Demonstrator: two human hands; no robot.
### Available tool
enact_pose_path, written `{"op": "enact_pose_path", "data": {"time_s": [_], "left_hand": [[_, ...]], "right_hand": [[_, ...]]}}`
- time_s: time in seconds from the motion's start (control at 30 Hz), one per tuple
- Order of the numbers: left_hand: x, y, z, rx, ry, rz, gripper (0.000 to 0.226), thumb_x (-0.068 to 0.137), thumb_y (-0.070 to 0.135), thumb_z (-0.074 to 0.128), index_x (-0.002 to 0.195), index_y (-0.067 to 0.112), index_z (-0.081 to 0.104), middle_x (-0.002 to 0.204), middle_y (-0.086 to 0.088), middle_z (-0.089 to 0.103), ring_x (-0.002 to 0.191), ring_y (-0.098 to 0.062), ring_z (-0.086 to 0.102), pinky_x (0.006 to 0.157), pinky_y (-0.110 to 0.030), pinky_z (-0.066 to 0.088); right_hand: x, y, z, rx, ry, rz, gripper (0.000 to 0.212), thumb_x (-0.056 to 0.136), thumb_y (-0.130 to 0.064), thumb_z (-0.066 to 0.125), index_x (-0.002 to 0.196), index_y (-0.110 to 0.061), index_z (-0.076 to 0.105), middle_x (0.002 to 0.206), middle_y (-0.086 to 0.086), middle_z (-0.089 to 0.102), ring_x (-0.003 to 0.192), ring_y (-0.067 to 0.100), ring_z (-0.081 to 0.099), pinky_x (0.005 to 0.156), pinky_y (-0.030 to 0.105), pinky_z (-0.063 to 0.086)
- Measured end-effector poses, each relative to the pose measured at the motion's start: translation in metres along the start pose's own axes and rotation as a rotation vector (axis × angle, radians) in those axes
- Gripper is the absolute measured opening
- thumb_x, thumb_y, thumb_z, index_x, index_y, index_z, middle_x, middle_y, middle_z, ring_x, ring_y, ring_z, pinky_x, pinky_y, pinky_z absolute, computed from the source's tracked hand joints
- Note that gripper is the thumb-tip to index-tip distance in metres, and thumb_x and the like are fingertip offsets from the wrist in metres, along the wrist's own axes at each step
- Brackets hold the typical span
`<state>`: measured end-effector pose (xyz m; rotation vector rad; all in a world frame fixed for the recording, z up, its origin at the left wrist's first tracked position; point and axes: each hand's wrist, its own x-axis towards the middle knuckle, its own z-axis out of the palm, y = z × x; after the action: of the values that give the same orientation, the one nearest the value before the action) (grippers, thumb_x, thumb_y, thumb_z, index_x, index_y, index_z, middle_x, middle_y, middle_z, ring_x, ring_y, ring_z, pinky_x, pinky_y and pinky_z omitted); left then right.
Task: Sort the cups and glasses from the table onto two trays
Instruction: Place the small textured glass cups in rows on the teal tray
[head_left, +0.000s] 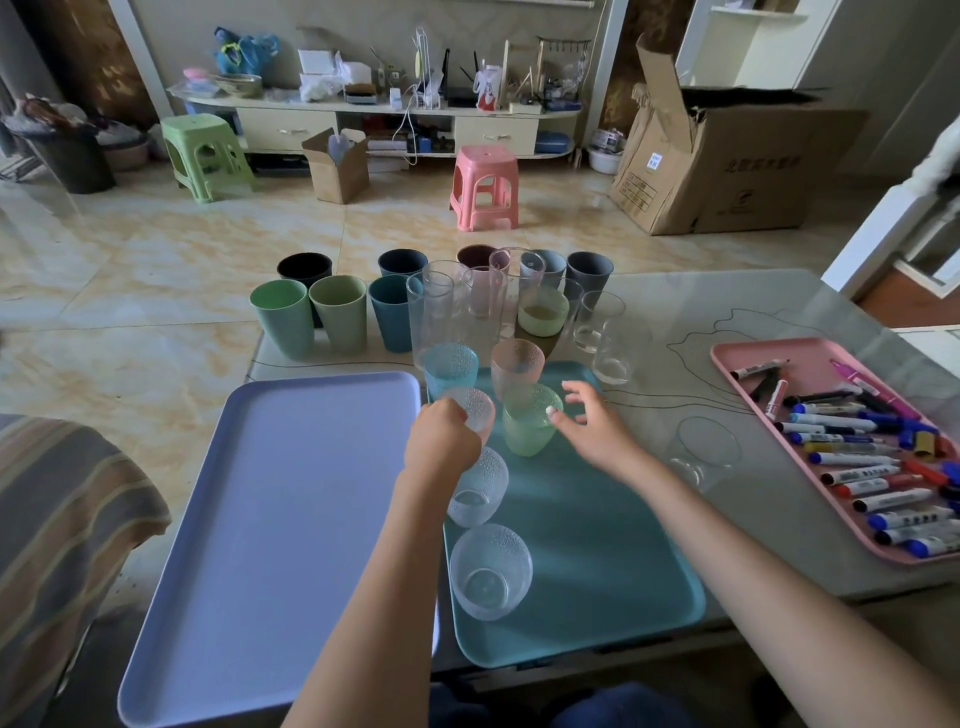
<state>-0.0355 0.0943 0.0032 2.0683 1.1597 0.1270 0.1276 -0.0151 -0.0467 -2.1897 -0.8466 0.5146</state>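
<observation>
Head view: the left hand (441, 441) grips a clear dimpled glass (470, 408) at the teal tray's (597, 561) 11 o'clock corner, fingers curled round its near side. The right hand (592, 423) hangs open, fingers spread, thumb tip touching the rim of a green glass (530, 426) just at 3 o'clock of the held one. On the same tray, a blue glass (451, 366) and a pink glass (517, 364) stand at 12 o'clock, and two more clear dimpled glasses (478, 488) stand in a line toward 6 o'clock. The purple tray (270, 519) lies at 9 o'clock of the teal one, touching or nearly so. Plastic cups (332, 317) and tall glasses (436, 312) crowd the table's (727, 312) far edge. A clear tumbler (704, 457) stands at 3 o'clock of the teal tray, near a pink tray (727, 358) of markers (857, 457).
</observation>
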Motion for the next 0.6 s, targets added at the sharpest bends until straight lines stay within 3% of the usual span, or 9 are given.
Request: {"op": "enact_pose_path", "data": {"time_s": [0.1, 0.2, 0.3, 0.37, 0.43, 0.6], "left_hand": [[0.001, -0.001, -0.001, -0.04, 0.041, 0.001, 0.046, 0.085, 0.001, 0.045, 0.13, 0.007, 0.051, 0.134, -0.014, 0.049, 0.124, -0.029, 0.047, 0.1, -0.036, 0.041], [0.003, -0.003, -0.004, -0.067, 0.087, 0.001, 0.049, 0.081, -0.004, 0.043, 0.128, 0.009, 0.053, 0.132, -0.013, 0.051, 0.122, -0.028, 0.048, 0.097, -0.036, 0.043], [0.009, -0.009, -0.005, -0.107, 0.149, -0.011, 0.048, 0.079, -0.005, 0.044, 0.123, 0.01, 0.055, 0.127, -0.011, 0.053, 0.114, -0.028, 0.054, 0.092, -0.035, 0.048], [0.013, -0.012, -0.007, -0.148, 0.196, -0.019, 0.045, 0.079, -0.005, 0.046, 0.12, 0.01, 0.056, 0.125, -0.01, 0.054, 0.107, -0.028, 0.057, 0.085, -0.033, 0.05], [0.017, -0.015, -0.009, -0.149, 0.244, -0.018, 0.039, 0.081, -0.003, 0.05, 0.118, 0.011, 0.057, 0.126, -0.008, 0.054, 0.111, -0.024, 0.054, 0.08, -0.026, 0.042], [0.021, -0.016, -0.008, -0.172, 0.281, -0.011, 0.035, 0.083, 0.001, 0.056, 0.116, 0.012, 0.058, 0.128, -0.004, 0.052, 0.117, -0.017, 0.049, 0.079, -0.022, 0.033]], "right_hand": [[0.012, -0.006, -0.014, -0.008, 0.116, -0.076, 0.035, 0.097, -0.021, 0.048, 0.131, -0.015, 0.046, 0.128, 0.011, 0.051, 0.099, 0.023, 0.055, 0.083, 0.029, 0.043], [0.042, -0.016, -0.03, -0.086, 0.202, -0.135, 0.036, 0.093, -0.012, 0.052, 0.128, -0.019, 0.05, 0.124, 0.014, 0.053, 0.097, 0.024, 0.057, 0.082, 0.029, 0.043], [0.074, -0.021, -0.035, -0.204, 0.139, -0.15, 0.048, 0.087, -0.011, 0.06, 0.131, -0.023, 0.045, 0.123, 0.017, 0.052, 0.11, 0.03, 0.054, 0.087, 0.032, 0.044], [0.092, -0.024, -0.033, -0.26, 0.102, -0.156, 0.052, 0.086, -0.014, 0.063, 0.133, -0.023, 0.043, 0.117, 0.016, 0.053, 0.103, 0.03, 0.053, 0.078, 0.028, 0.038], [0.109, -0.027, -0.028, -0.311, 0.067, -0.16, 0.052, 0.086, -0.016, 0.065, 0.133, -0.023, 0.044, 0.119, 0.016, 0.053, 0.096, 0.027, 0.052, 0.075, 0.029, 0.039], [0.139, -0.027, -0.016, -0.365, 0.1, -0.084, 0.055, 0.08, -0.02, 0.072, 0.13, -0.012, 0.05, 0.133, 0.02, 0.047, 0.115, 0.036, 0.051, 0.093, 0.037, 0.043]]}}
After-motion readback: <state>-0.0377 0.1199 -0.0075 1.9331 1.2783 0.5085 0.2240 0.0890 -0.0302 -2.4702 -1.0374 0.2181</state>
